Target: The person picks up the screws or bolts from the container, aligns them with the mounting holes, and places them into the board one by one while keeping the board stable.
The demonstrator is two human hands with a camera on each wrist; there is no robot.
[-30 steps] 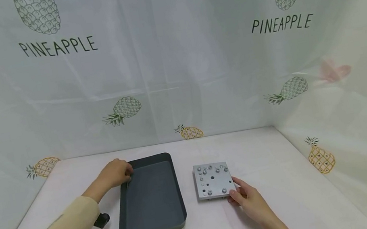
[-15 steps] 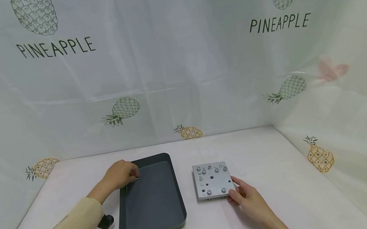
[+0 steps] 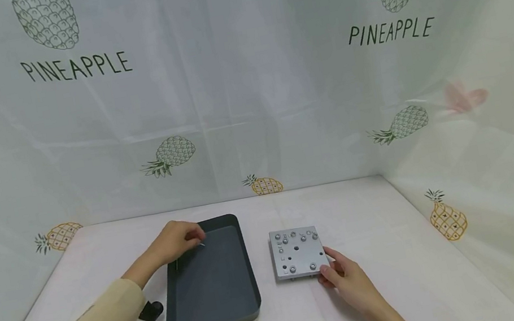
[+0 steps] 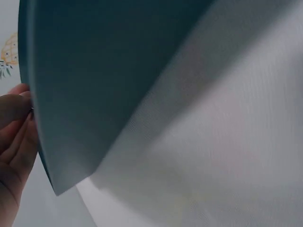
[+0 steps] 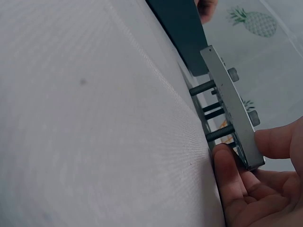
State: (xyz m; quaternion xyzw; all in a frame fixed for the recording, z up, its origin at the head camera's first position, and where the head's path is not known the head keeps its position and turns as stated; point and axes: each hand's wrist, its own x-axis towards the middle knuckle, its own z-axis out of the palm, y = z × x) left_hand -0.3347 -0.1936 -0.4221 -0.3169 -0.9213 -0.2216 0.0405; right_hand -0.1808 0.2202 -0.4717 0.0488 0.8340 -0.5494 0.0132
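My left hand is over the far left part of a dark grey rectangular tray. Its thumb and fingers pinch a small silvery piece, mostly hidden, whose kind I cannot make out. In the left wrist view the left hand shows beyond the tray's outer wall. My right hand holds the near right corner of a square metal plate fitted with several socket-head screws. In the right wrist view, the thumb rests on the plate's upper face, fingers beneath; threaded screw shanks stick out below.
A thin upright sliver shows at the tray's left inner side, too small to identify. Plate and tray lie apart on a white-covered table. Behind hangs a pale curtain printed with pineapples.
My left hand has moved right, farther over the tray, and the silvery piece in its fingers has come into sight. The right hand and the plate have stayed in place.
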